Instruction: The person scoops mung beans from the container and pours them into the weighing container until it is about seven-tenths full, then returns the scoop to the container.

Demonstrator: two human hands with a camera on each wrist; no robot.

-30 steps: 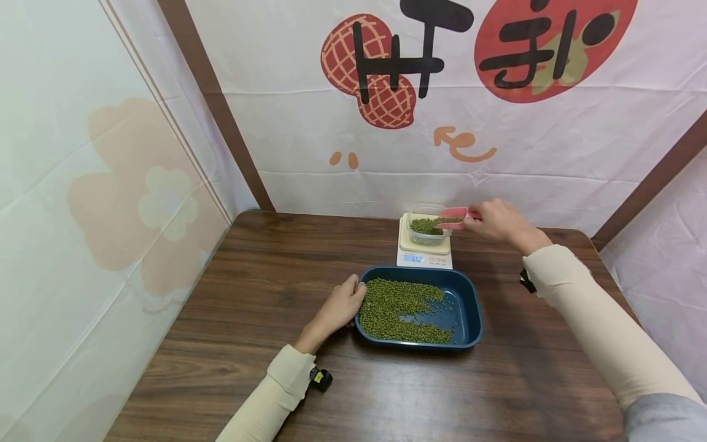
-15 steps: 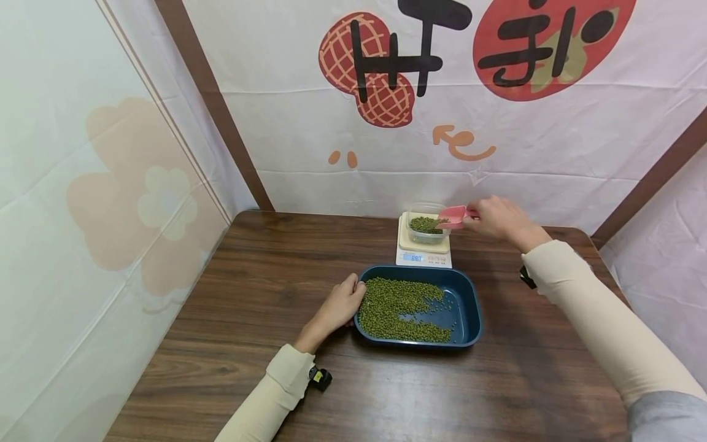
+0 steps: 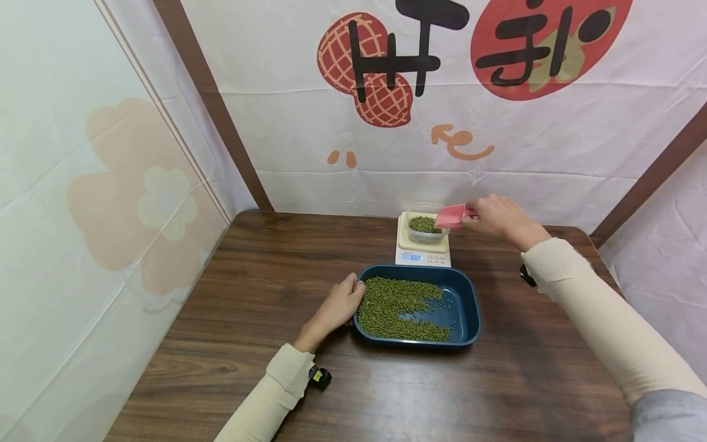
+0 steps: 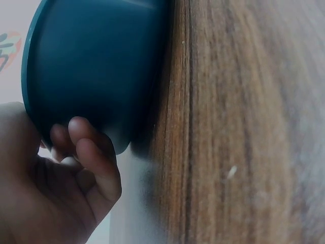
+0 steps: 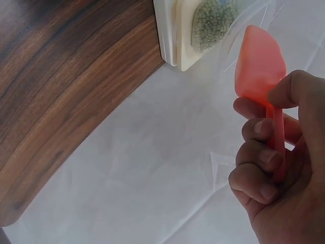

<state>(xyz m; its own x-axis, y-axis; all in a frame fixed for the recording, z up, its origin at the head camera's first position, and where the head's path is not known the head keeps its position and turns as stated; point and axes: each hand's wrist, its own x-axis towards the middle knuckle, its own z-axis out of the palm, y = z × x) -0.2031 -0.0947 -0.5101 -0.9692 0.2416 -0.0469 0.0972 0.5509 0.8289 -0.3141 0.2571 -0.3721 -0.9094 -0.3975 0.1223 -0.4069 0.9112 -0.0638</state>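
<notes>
left hand [image 3: 340, 302]: gripping tray [image 3: 471, 299] | right hand [image 3: 496, 217]: clamped round pink scoop [image 3: 450, 217] (lip over clear tub [image 3: 424, 237])

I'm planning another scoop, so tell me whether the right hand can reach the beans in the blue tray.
Probably yes: the right hand holds a pink scoop, the green beans lie uncovered in the blue tray, and the left hand grips only its left end.

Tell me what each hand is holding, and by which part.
The right hand holds the pink scoop by its handle. The left hand grips the blue tub by the wall at its left end.
</notes>
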